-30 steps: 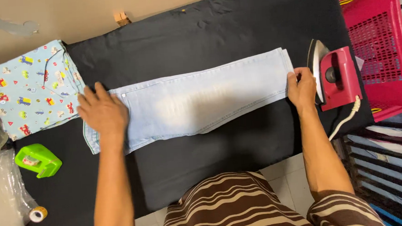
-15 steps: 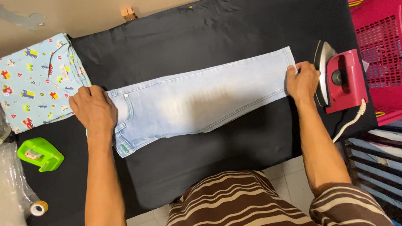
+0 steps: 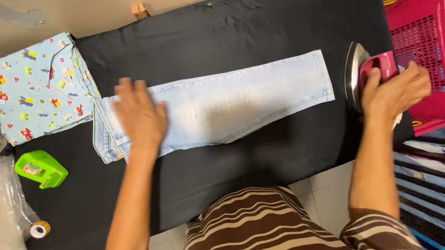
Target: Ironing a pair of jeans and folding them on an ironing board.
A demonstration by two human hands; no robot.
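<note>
Pale jeans (image 3: pixel 231 106) lie flat across the black board (image 3: pixel 227 32), folded long, waistband left, hem right. The left hand (image 3: pixel 139 117) is pressed palm-down on the upper leg, just right of the waistband, fingers spread open and pointing to the far edge, gripping nothing. It is a little blurred. The forearm runs straight back to the near edge.

Over on the right, the right hand (image 3: pixel 393 94) sits on the handle of the pink iron (image 3: pixel 371 77), which stands on its heel at the board's right end, soleplate facing the hem. The fingers curl over the handle; whether they are fully closed round it cannot be told. The hem lies just beside the soleplate, not touching.

There is bare board far of the jeans and a wide strip near them. Left of the waistband, a folded blue printed cloth (image 3: pixel 37 85) touches it. A green tape dispenser (image 3: pixel 42 169) sits nearer, by the left edge. A pink basket (image 3: pixel 429 50) stands beyond the iron, off the board's right end.
</note>
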